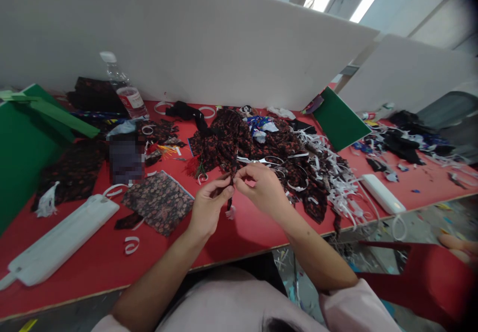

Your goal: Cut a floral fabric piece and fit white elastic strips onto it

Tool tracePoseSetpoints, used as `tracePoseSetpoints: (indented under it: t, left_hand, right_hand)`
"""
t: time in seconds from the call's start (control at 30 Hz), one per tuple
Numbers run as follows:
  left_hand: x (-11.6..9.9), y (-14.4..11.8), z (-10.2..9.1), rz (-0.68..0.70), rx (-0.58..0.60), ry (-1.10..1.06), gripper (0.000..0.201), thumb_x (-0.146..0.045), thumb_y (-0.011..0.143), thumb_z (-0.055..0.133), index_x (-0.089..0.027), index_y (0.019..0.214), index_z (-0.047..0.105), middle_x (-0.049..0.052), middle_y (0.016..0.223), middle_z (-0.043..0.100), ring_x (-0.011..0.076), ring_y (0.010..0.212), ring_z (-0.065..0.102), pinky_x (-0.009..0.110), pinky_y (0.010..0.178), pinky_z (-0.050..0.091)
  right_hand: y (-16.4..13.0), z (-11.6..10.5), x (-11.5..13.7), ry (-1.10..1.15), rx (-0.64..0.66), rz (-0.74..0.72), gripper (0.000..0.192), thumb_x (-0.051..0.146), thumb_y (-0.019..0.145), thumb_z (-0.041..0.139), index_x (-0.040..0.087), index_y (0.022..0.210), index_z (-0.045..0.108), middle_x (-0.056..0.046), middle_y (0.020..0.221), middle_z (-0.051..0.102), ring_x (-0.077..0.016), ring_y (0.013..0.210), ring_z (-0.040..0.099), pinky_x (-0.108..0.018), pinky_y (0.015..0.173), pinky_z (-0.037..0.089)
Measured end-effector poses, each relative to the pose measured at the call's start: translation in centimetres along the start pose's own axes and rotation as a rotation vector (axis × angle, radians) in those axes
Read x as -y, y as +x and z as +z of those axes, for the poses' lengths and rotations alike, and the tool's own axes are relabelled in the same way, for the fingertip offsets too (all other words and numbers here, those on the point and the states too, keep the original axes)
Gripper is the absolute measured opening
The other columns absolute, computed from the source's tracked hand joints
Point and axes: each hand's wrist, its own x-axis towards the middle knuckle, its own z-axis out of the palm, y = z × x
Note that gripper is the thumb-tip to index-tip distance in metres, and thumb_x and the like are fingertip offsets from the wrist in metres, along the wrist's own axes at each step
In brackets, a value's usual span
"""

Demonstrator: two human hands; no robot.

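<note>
Both hands meet over the front of the red table, pinching a narrow strip of dark floral fabric point(234, 165). My left hand point(209, 203) is closed on it with thumb and fingertips. My right hand point(263, 188) pinches close by, its fingertips almost touching the left thumb; whether a small thing sits between them I cannot make out. The strip's lower end hangs below the fingers, near a pale pinkish tuft point(230, 213). Behind the hands lies a heap of dark floral cloth point(269, 145), with blue patterned cloth point(261, 127) on top. Left of my left hand lies a flat floral piece point(159, 202).
White power strips lie at left point(63, 242) and right point(383, 193) on the red table point(209, 255). A plastic bottle point(129, 95) stands by the grey partition point(194, 43). Green boards point(339, 118) flank the workspace. White strip scraps point(341, 187) hang over the edge; a red stool point(418, 277) is at right.
</note>
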Motion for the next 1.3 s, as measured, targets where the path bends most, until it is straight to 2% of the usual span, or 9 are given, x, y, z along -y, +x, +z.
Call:
tracePoseSetpoints:
  t: [0.27,0.47,0.73,0.93,1.3]
  left_hand:
    - [0.1,0.06,-0.13,0.002,0.028,0.012,0.018,-0.019,0.064,0.074,-0.023,0.081,0.071,0.0,0.1,0.07,0.0133,0.097,0.062,0.029,0.093,0.044]
    - [0.07,-0.1,0.06,0.052,-0.01,0.077,0.018,-0.021,0.063,0.074,-0.022,0.081,0.071,0.003,0.104,0.069,0.0161,0.098,0.062,0.033,0.092,0.046]
    - [-0.17,-0.36,0.26,0.052,-0.049,0.144,0.018,-0.022,0.062,0.074,-0.021,0.08,0.071,0.004,0.107,0.068,0.018,0.098,0.062,0.033,0.086,0.05]
    - [-0.1,-0.12,0.07,0.037,-0.017,0.094,0.018,-0.02,0.063,0.074,-0.021,0.08,0.071,0.003,0.105,0.069,0.017,0.099,0.062,0.034,0.091,0.048]
    - [-0.15,-0.17,0.31,-0.039,-0.025,0.032,0.021,-0.02,0.06,0.076,-0.02,0.081,0.071,0.003,0.097,0.07,0.015,0.095,0.063,0.031,0.091,0.046]
  right_hand:
    - [0.03,0.19,-0.21,-0.039,-0.003,-0.022,0.011,0.012,0.076,0.056,0.018,0.068,0.06,0.0,0.07,0.064,-0.0148,0.072,0.055,-0.028,0.071,0.038]
    - [0.01,0.31,-0.23,-0.062,-0.013,-0.007,0.01,0.012,0.075,0.058,0.018,0.068,0.06,0.001,0.071,0.064,-0.0146,0.072,0.054,-0.028,0.071,0.037]
    - [0.03,0.36,-0.44,-0.081,0.023,-0.032,0.01,0.011,0.075,0.057,0.018,0.068,0.059,0.0,0.069,0.063,-0.0143,0.071,0.053,-0.027,0.07,0.036]
    - [0.14,0.27,-0.48,-0.076,0.046,-0.05,0.011,0.011,0.077,0.055,0.018,0.069,0.059,-0.001,0.07,0.063,-0.0147,0.072,0.053,-0.027,0.07,0.036]
    - [-0.14,0.43,-0.96,-0.083,0.043,-0.069,0.012,0.011,0.079,0.052,0.018,0.071,0.058,-0.002,0.073,0.062,-0.0157,0.075,0.052,-0.028,0.071,0.036]
